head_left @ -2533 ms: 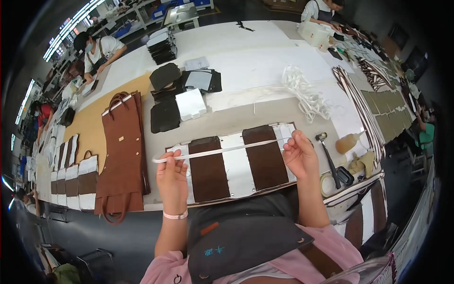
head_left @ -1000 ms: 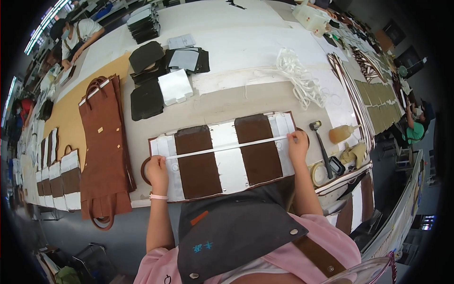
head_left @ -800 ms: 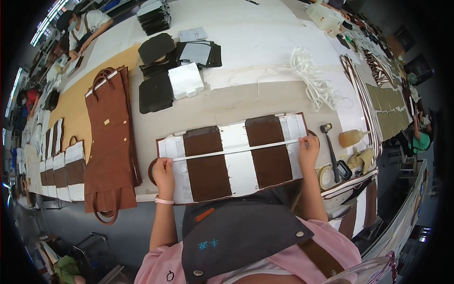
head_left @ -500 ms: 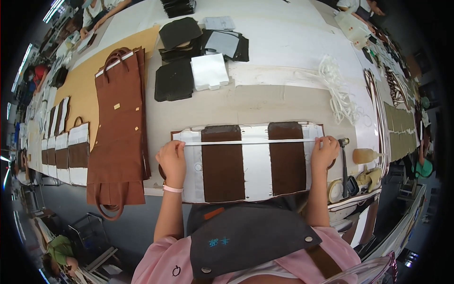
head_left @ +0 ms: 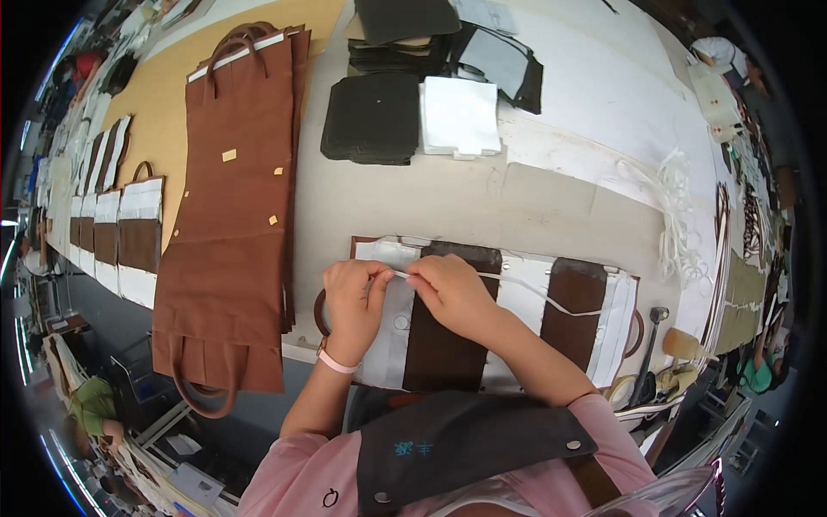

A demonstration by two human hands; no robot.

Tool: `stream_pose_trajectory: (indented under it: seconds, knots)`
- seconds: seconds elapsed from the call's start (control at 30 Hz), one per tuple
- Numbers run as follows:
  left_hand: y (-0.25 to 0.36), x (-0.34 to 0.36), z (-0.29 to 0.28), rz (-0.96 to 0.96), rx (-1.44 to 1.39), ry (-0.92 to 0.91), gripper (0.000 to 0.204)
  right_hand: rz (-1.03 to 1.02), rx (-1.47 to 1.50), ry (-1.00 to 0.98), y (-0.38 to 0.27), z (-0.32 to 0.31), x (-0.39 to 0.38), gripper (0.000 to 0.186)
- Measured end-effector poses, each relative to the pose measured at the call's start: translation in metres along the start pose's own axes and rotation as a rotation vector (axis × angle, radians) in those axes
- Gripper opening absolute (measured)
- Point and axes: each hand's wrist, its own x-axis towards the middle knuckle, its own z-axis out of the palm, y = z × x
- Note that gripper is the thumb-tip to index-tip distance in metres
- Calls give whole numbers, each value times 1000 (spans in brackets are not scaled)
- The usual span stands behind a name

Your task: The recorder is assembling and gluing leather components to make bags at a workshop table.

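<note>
My left hand [head_left: 353, 297] and my right hand [head_left: 454, 297] are close together over the left part of an unfinished bag piece [head_left: 444, 358]. Both pinch a thin white strip [head_left: 534, 289] between thumb and fingers, with a very short length between them. From my right hand the strip's free end curves away to the right and lies over the panel. The bag piece lies flat, with dark brown bands, white bands and a brown handle at each short end. My right forearm covers part of its middle.
Brown bag bodies [head_left: 233, 172] with handles lie stacked at left, overhanging the table edge. Behind are black pieces [head_left: 370, 116] and white pieces [head_left: 461, 116]. At right lie loose white strips [head_left: 680, 215], a hammer [head_left: 648, 353] and a yellowish bottle [head_left: 685, 345].
Before, the strip was stretched straight across the bag piece between my hands. My right hand has moved left to beside my left hand, and the strip now hangs slack. The view has shifted too.
</note>
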Motion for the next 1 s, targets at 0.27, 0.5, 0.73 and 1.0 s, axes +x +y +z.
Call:
stream_pose_trajectory:
  seconds: [0.27,0.5,0.73,1.0]
  knots:
    - [0,-6,6,97,279,-221,45,814,475,-121,19,-42,35,11]
    - [-8,-14,12,144,426,-355,54,508,111,-225,31,10,57,12]
    - [-11,-15,13,102,378,-294,56,534,88,-155,38,16,52,14]
    - [-11,-13,14,102,384,-280,57,541,60,-164,39,14,53,12]
